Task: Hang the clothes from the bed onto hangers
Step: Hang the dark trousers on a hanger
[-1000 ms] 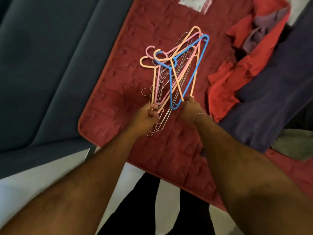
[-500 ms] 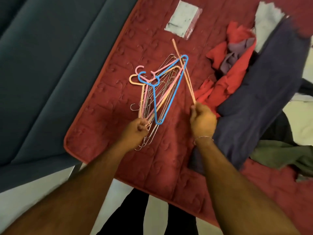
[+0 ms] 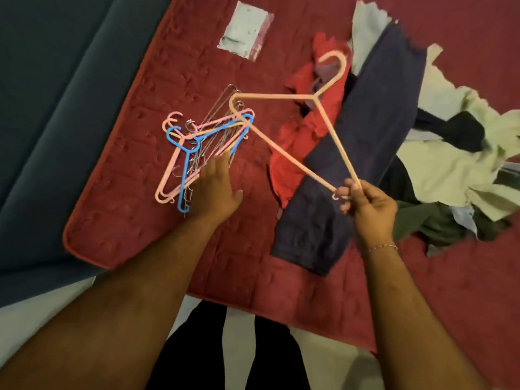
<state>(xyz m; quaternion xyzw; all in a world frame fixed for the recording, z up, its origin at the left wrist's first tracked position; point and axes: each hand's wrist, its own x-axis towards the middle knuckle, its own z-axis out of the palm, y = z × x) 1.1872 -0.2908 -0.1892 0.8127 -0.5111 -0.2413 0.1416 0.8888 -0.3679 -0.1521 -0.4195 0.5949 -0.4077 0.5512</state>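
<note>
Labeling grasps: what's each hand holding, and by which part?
Right hand pinches the peach hanger at one shoulder corner. Left hand holds nothing, open over the hanger pile.

The peach hanger you pinch in your right hand looks like smooth, slightly glossy plastic. Left of centre, the hanger pile mixes coloured plastic with thin, shiny metal wire. Under it the red bedspread is matt quilted cloth with stitched patterns. At the right, the clothes are soft, matt fabric, creased. At the top, the small packet has a glossy, clear plastic look.
</note>
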